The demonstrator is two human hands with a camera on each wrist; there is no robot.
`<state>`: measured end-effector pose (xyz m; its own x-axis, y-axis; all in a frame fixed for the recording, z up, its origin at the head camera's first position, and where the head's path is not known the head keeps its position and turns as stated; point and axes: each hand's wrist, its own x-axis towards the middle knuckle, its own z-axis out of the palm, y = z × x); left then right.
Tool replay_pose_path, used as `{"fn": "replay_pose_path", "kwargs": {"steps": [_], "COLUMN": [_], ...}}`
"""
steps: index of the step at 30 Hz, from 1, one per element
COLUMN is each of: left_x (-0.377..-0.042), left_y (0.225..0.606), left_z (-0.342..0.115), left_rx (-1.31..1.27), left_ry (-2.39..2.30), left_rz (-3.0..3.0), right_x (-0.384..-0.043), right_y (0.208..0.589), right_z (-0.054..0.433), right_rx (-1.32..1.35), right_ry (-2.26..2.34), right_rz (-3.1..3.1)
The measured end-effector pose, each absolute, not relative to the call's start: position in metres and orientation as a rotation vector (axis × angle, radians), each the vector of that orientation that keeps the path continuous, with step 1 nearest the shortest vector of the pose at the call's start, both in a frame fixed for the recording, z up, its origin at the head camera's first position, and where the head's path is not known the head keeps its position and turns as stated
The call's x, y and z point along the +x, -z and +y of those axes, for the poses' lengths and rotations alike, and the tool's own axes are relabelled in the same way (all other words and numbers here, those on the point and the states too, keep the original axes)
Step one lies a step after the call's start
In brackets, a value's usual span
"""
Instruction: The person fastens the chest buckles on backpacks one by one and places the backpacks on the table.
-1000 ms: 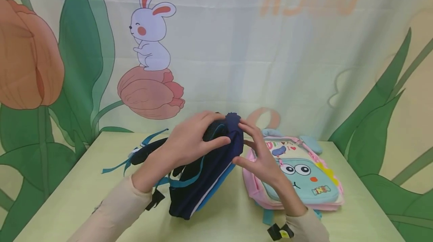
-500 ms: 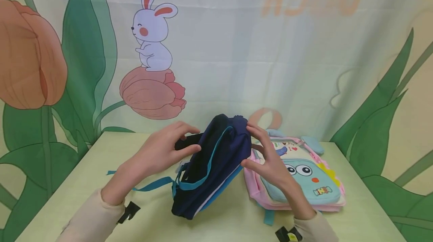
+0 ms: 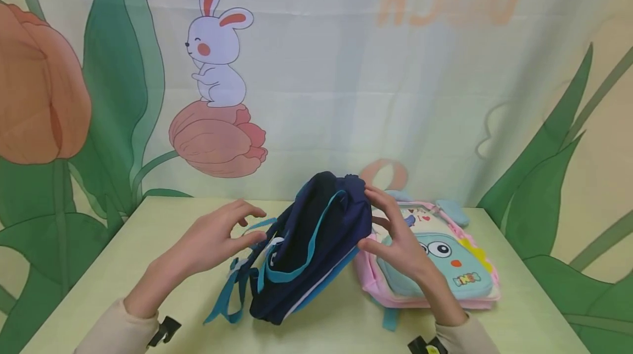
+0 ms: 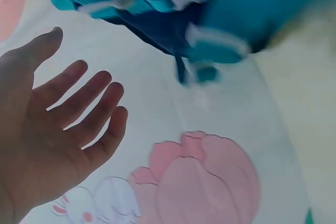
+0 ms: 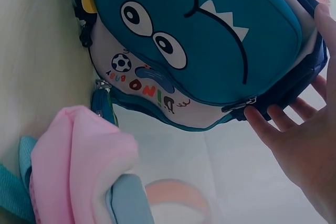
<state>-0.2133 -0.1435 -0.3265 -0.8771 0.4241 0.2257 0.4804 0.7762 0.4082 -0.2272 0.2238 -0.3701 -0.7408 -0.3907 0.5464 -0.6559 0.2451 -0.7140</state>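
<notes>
A navy children's backpack (image 3: 341,222) leans at a slant on the table, its back and turquoise-edged straps (image 3: 229,296) turned to the left. In the right wrist view its teal front pocket (image 5: 220,35) shows a cartoon monster face with white teeth. My right hand (image 3: 399,238) holds the backpack by its right side, thumb and fingers spread along the edge. My left hand (image 3: 207,239) hovers beside the straps, fingers loosely bent and apart from the bag. In the left wrist view that palm (image 4: 63,129) holds nothing, with blurred webbing and buckles above it.
A pink and mint backpack (image 3: 440,271) with a big-eyed face lies just right of the navy one, partly behind my right forearm. The pale yellow table (image 3: 114,266) runs back to a printed curtain (image 3: 316,68) with a rabbit and tulips.
My left hand has let go of the backpack's top and drawn away left and down. Straps now hang at the bag's left side. The right hand keeps its hold, shifting slightly right with the bag.
</notes>
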Motion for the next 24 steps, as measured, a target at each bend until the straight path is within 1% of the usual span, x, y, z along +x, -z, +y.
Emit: {"fn": "replay_pose_path", "kwargs": {"steps": [10,18,24], "left_x": [-0.227,-0.233,-0.233], "left_y": [0.364,0.377,0.384], "left_z": [-0.165,-0.173,-0.174], "left_rx": [-0.687,-0.644,-0.681], "left_ry": [0.750,0.864,1.016], "left_rz": [-2.967,-3.053,-3.082], "right_x": [-0.228,-0.225,-0.222], "right_y": [0.378,0.383,0.390], "right_z": [0.236,0.245,0.250], "right_rx": [0.955,0.925,0.912], "right_ry": [-1.493,-1.483,-1.472], "right_rz": [-2.316,-2.379,-2.453]}}
